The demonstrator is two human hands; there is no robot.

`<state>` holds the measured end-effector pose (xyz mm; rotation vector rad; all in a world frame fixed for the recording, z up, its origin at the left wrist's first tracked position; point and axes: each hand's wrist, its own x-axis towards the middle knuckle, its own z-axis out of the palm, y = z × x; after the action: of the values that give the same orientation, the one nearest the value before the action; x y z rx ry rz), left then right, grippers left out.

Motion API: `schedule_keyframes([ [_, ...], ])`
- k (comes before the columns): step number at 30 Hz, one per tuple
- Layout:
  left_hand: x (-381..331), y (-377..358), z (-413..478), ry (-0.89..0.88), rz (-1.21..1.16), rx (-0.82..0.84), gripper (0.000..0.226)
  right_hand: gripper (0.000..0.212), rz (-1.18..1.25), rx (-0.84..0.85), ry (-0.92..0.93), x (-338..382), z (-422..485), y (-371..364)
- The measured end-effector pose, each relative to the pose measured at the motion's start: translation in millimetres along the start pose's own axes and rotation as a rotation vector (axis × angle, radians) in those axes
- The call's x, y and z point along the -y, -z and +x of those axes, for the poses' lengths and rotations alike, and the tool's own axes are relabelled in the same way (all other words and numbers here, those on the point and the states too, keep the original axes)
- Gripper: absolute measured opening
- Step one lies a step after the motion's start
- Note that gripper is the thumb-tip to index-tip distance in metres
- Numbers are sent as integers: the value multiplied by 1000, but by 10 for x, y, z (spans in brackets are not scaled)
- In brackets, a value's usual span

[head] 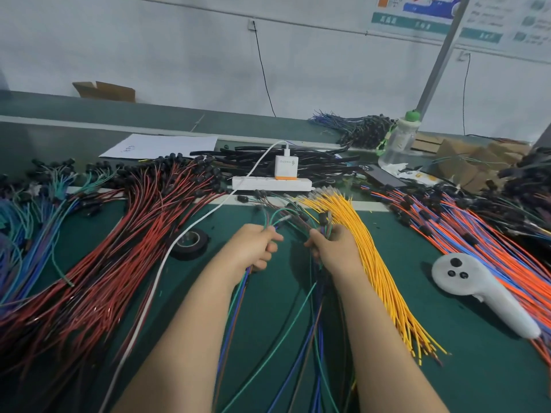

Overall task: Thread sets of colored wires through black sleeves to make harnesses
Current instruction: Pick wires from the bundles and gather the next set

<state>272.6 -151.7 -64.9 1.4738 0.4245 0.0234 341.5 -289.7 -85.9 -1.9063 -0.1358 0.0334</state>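
Your left hand (pixel 253 248) and right hand (pixel 335 248) each have fingers curled tight on mixed colored wires (pixel 290 222) at centre counter (pixel 465 371); black sleeves (pixel 316 162) lie loose at 12 o'clock, so this harness looks barely begun.

Wall posters (pixel 414 16) are too blurred to read; red wires (pixel 89 278) leave the left edge.

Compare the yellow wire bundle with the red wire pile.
The red wires form a bigger, looser pile left of the left hand; the yellow wires are a tidier fan beside the right hand. Red ones end in black caps at the far side, yellow ones in pale tips. Both lie flat on the green table.
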Motion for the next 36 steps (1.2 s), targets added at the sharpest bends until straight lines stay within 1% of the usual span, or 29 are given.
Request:
schedule_keyframes([
  [1,-58,27,-46,-26,-32,101,26,14,0,-27,-19,-7,10,5],
  [3,-200,109,-143,-94,-260,287,25,7,10,-65,-48,-20,35,25],
  [5,-362,190,-239,-136,-500,448,20,7,30,-64,-58,-7,40,40],
  [6,-423,207,-276,-143,-574,519,20,7,48,-51,-60,8,33,45],
  [7,-459,203,-304,-145,-596,570,20,9,87,-36,-60,27,19,52],
  [8,-472,179,-319,-143,-554,584,21,12,156,-19,-59,53,0,60],
  [10,-440,88,-304,-136,-295,509,25,17,317,0,-62,110,-41,87],
  [11,-412,35,-295,-133,-153,464,27,18,364,2,-64,137,-60,110],
  [12,-388,-14,-287,-133,-69,451,28,18,377,4,-64,156,-70,125],
  [13,-368,-52,-287,-139,-65,482,28,19,373,7,-65,170,-80,132],
  [15,-346,-103,-293,-160,-211,628,27,20,383,23,-83,178,-89,119],
  [17,-318,-126,-288,-174,-343,750,27,16,483,71,-115,180,-92,120],
  [18,-301,-138,-278,-183,-370,771,27,13,546,106,-132,185,-91,136],
  [19,-289,-151,-259,-182,-384,756,26,12,595,132,-146,185,-88,161],
  [20,-286,-157,-235,-172,-392,704,26,13,609,138,-155,180,-79,193],
  [22,-296,-142,-195,-155,-457,574,26,20,529,96,-158,148,-47,237],
  [24,-325,-125,-176,-171,-635,543,27,22,402,62,-149,122,-33,218],
  [27,-379,-129,-229,-181,-901,648,34,11,327,31,-146,84,-29,139],
  [29,-445,-108,-275,-155,-1091,834,32,7,287,-16,-147,48,-14,122],
  [31,-595,-58,-355,-191,-1204,941,34,10,90,-61,-106,27,7,117],
  [32,-677,-41,-371,-225,-1197,920,33,16,-69,-80,-73,27,14,106],
  [33,-760,-45,-377,-260,-1129,838,32,23,-240,-97,-41,32,25,89],
  [34,-827,-64,-360,-296,-990,689,31,29,-394,-103,-26,45,29,66],
  [36,-862,-126,-250,-319,-667,396,33,41,-590,-64,-21,59,31,25],
])
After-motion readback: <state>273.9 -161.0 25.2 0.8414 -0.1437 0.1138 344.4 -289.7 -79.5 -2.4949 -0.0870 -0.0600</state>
